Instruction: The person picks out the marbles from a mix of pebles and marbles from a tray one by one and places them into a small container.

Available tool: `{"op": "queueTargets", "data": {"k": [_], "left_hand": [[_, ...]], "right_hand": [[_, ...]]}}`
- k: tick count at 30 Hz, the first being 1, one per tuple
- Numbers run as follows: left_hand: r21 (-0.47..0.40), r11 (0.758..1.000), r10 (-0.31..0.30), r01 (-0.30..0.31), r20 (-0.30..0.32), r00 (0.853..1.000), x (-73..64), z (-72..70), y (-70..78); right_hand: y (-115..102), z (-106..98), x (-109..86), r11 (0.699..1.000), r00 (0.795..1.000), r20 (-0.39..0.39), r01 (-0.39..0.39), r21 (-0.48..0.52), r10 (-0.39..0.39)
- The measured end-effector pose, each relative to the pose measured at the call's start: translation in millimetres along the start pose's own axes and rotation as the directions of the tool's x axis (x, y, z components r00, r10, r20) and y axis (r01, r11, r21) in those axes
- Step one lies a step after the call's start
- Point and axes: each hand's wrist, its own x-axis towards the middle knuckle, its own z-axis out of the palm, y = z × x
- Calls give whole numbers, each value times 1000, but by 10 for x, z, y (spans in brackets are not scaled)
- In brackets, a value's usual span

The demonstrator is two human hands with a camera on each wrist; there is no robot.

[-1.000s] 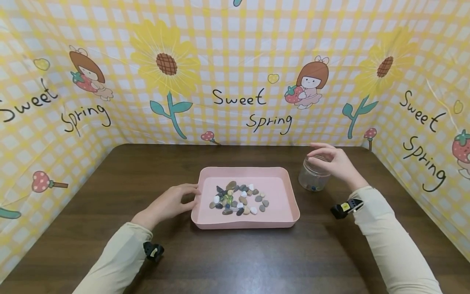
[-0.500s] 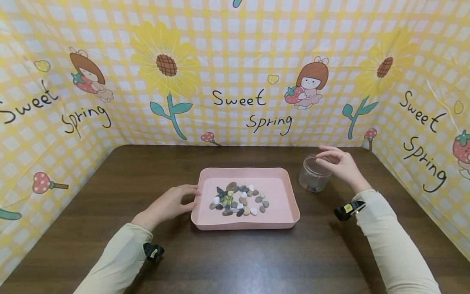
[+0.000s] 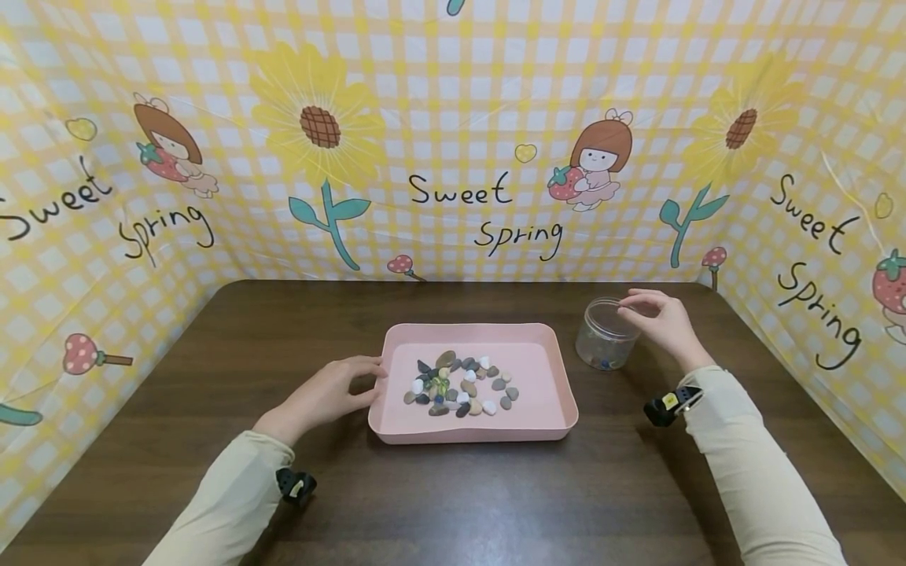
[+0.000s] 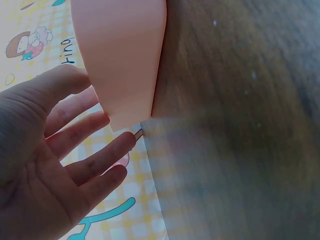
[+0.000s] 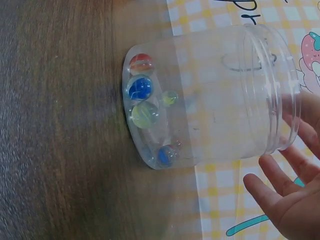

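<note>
My right hand grips the right side of the rim of a clear jar with thumb and forefinger. The jar stands upright without a lid. Through its wall in the right wrist view, several glass marbles lie at the bottom, among them a red-orange marble, a blue marble and a yellowish-green marble. My left hand rests its fingertips on the left rim of a pink tray, thumb and fingers apart. Pebbles lie in the tray, with greenish marbles among them.
The brown wooden table carries the tray in the middle and the jar to its right. A yellow checked cloth with flowers and lettering walls off the back and both sides.
My right hand first drew back right from over the jar's mouth with fingers parted. Its thumb and forefinger then came together at the rim. The left hand and tray stayed put.
</note>
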Motion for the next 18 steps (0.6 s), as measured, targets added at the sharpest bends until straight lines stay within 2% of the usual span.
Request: {"op": "queueTargets", "data": {"k": [13, 18], "left_hand": [[-5, 1000, -13, 13, 12, 1000, 21, 10, -13], [-6, 1000, -11, 11, 10, 1000, 20, 12, -16]], "right_hand": [[14, -10, -17, 999, 998, -38, -43, -28, 42], [0, -22, -3, 999, 998, -38, -53, -11, 52]]}}
